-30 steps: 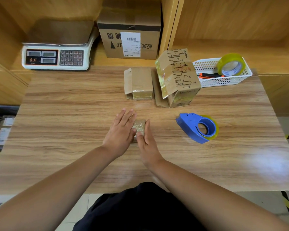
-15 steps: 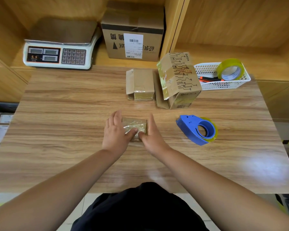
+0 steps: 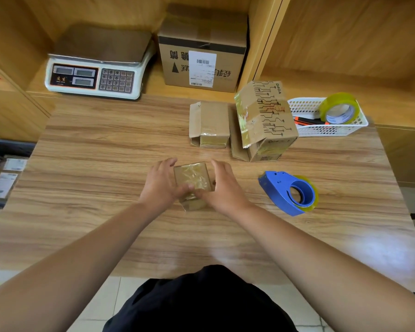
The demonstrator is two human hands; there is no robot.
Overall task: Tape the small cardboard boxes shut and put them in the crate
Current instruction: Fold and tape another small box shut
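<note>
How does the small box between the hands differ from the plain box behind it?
The small box is gripped by the left hand and right hand; the plain box lies untouched on the table. The small box is closed, its top shiny with tape; the plain box has a flap standing open. Both are brown cardboard.

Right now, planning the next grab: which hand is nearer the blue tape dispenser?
Right. The right hand holds the small box left of the tape dispenser; the left hand holds the box's far side.
</note>
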